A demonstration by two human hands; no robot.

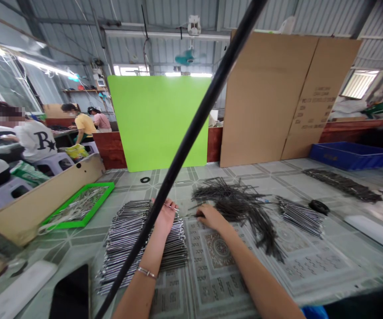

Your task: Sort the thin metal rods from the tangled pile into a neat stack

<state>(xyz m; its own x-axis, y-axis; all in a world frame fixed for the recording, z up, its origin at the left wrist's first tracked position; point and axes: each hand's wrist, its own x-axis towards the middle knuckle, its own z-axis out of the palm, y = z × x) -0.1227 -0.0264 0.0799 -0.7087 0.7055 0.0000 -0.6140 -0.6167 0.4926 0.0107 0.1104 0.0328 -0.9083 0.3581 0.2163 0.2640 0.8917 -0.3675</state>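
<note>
My left hand (165,218) is over a wide stack of shiny thin metal rods (125,239). Its fingers are curled around a thin metal rod (172,207), whose end shows between them. My right hand (211,217) is bent down at the left edge of a loose heap of dark thin rods (231,199). Thumb and fingers are pinched together there, and what lies between them is too small to make out. Further right lies a smaller bundle of shiny rods (300,217). A black bar (191,137) slants across the view and covers part of the left stack.
A green tray (109,189) of metal pieces stands left, near a phone (71,292). Black rings (319,207), a dark row of pieces (342,184) and a blue bin (353,157) lie right. Green (158,124) and cardboard (264,97) panels stand behind. Several people sit at left.
</note>
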